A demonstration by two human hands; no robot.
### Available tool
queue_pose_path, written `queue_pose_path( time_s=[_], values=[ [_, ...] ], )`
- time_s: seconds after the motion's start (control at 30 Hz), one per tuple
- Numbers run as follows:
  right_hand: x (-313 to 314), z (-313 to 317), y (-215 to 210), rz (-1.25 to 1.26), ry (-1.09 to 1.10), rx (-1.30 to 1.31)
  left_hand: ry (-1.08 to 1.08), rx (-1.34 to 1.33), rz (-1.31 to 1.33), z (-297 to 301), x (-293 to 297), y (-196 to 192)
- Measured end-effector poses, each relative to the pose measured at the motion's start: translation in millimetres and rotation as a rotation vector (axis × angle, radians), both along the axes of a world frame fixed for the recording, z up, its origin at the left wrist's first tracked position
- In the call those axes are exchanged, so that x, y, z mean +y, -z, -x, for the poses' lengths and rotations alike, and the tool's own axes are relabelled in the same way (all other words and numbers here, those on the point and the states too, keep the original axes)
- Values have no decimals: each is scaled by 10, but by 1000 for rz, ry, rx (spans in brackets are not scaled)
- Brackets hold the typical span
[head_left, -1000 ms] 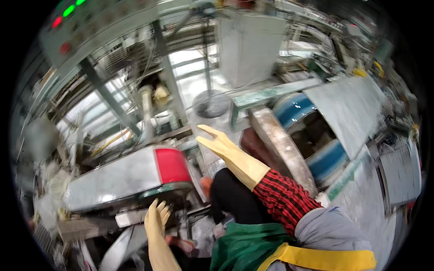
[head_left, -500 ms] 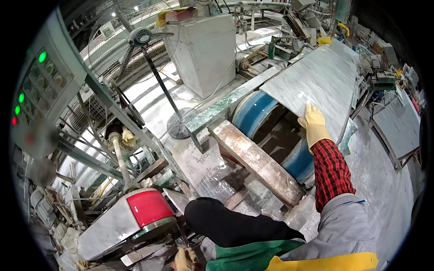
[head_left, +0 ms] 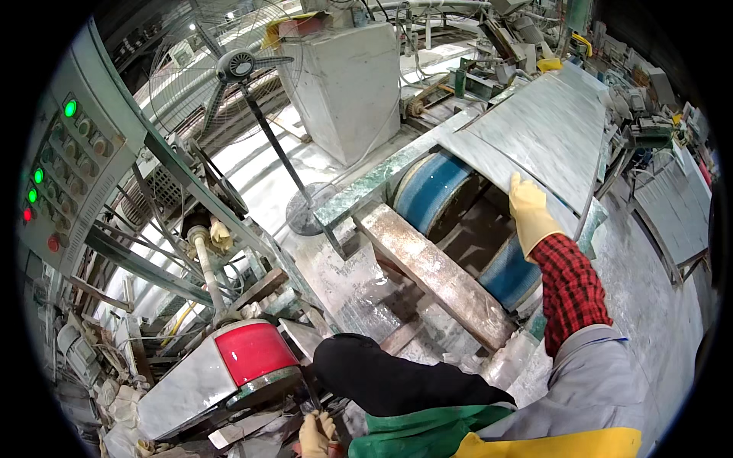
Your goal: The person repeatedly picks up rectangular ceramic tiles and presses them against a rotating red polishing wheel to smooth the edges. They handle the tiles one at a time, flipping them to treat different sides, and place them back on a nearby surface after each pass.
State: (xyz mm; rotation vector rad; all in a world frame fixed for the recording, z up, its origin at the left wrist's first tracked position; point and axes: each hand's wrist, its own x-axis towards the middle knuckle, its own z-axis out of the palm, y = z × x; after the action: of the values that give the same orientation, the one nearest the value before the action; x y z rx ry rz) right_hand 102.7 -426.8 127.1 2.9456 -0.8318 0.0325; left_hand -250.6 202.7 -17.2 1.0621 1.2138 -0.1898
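Note:
My right hand, in a cream rubber glove, reaches out with its fingers laid on a narrow grey-white stone strip. The thumb is hidden. A dark gap parts this strip from a larger slab of the same stone. Beneath the strip's near side are two blue round-faced machine parts, one farther off and one by my forearm. Down at the lower edge my left hand, also gloved, is curled, and what it holds cannot be made out.
A worn beam crosses in front of the blue parts. To the left stand a fan, a control panel with lit lamps, and a red-and-grey pulley guard. A white block stands behind; stone slabs lean at right.
A gap has opened between the narrow strip and the larger slab, the strip lying toward the near left. My right hand has shifted slightly and its thumb has gone from sight. The left hand is slightly higher.

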Motion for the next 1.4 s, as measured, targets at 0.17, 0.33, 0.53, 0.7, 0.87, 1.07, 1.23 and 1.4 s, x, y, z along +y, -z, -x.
queue_pose_path(
  time_s=[0.17,0.33,0.53,0.7,0.87,1.07,1.23,1.4],
  values=[
    [-252,-76,-256,105,-269,303,174,-153,95,-184,499,-208],
    [-217,5,-609,-219,-382,380,403,-134,-24,-173,888,-493],
    [-265,-86,-925,-235,-295,301,308,-239,-58,-199,909,-586],
    [-505,-123,-769,-214,-252,-63,301,-231,-134,-247,827,-624],
    [-538,-136,-702,-218,-244,-80,242,-243,-189,-202,857,-697],
    [-481,-131,-708,-161,-269,-103,213,-278,-216,-156,830,-757],
    [-483,-123,-717,-210,-254,-103,214,-252,-221,-160,849,-732],
    [-463,-146,-718,-199,-253,-90,227,-242,-233,-151,817,-761]
  ],
)
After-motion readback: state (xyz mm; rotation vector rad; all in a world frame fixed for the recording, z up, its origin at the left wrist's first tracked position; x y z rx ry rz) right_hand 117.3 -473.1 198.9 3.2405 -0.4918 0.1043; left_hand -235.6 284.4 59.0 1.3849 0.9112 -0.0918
